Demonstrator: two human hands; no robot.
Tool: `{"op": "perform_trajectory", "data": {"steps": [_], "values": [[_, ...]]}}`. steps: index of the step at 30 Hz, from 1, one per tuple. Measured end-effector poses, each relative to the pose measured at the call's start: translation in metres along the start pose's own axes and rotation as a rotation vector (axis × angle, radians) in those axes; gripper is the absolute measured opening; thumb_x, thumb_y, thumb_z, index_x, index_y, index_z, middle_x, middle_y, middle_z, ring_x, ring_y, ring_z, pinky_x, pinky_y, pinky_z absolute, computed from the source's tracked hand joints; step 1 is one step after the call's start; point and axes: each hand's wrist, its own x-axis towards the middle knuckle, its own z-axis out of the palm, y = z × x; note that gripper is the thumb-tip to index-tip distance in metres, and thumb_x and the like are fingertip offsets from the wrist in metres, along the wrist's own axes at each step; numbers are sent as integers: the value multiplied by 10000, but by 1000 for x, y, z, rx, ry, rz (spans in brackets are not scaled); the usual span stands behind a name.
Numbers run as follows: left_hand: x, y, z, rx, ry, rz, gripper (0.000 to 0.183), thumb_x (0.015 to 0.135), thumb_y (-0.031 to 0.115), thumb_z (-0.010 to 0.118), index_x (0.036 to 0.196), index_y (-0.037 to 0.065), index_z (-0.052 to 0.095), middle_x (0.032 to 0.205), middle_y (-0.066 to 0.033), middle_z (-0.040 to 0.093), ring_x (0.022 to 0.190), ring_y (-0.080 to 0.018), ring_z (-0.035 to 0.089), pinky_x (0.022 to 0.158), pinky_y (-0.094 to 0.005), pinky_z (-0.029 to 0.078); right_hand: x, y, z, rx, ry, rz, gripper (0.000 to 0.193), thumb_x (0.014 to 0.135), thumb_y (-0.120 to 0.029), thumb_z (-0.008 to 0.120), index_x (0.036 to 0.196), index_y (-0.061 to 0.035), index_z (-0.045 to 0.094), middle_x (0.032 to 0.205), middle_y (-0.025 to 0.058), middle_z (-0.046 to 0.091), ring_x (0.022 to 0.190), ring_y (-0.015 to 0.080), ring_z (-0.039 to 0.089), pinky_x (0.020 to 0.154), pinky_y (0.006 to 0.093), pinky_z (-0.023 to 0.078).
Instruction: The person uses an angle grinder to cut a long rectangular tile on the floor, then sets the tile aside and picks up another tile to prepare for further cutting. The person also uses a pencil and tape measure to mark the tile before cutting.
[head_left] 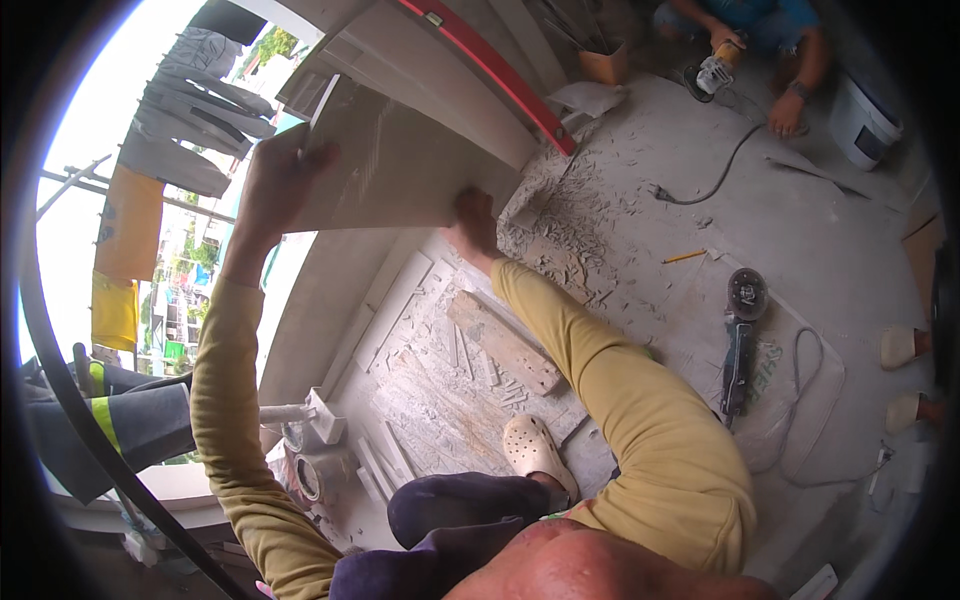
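A large grey-brown tile (395, 165) with a smooth face is held up in front of me, tilted, between both hands. My left hand (272, 185) is closed on its left edge, thumb over the face. At the lower right edge, my right hand (472, 222) is closed on the tile, its fingers partly hidden. Just past the tile's upper right side leans a red spirit level (490, 70). Below it, a wooden board (505, 343) lies on the dusty floor among thin cut strips.
An angle grinder (742, 335) with a cord lies on the floor to my right, near a yellow pencil (685, 257). Rubble (570, 240) covers the floor's middle. At the far right a person holds another grinder (715, 72) beside a white bucket (862, 125). Clothes (190, 110) hang at the left opening.
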Motion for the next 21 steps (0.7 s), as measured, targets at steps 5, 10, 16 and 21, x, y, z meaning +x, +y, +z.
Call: {"op": "perform_trajectory", "data": {"steps": [5, 10, 16, 21], "values": [[72, -16, 9, 52, -70, -92, 372, 1014, 280, 763, 1267, 8, 777, 939, -82, 791, 800, -114, 720, 728, -335, 575, 37, 42, 32, -98, 87, -69, 529, 846, -294, 839, 1257, -23, 645, 1255, 214, 641, 1219, 449, 582, 1090, 547, 463], [131, -50, 23, 43, -148, 24, 492, 1028, 347, 768, 1401, 29, 734, 1039, -93, 804, 886, -125, 750, 800, -323, 600, 33, 55, 45, -72, 172, -77, 602, 842, -294, 861, 1315, -29, 600, 1312, 229, 604, 1247, 445, 564, 1091, 540, 477], [238, -120, 12, 538, -3, 14, 611, 997, 539, 729, 1464, 145, 710, 1224, -133, 805, 1100, -253, 785, 921, -418, 595, -9, 76, 16, 190, -209, -152, 568, 871, -218, 856, 1297, -30, 530, 1333, 201, 535, 1263, 401, 556, 1071, 497, 497], [283, -196, 22, 767, 237, -84, 635, 976, 597, 712, 1469, 195, 704, 1301, -135, 790, 1172, -298, 768, 958, -456, 588, -111, 105, -51, 108, -446, -393, 510, 919, -274, 825, 1290, 9, 619, 1346, 176, 535, 1244, 364, 564, 1079, 486, 493]]}}
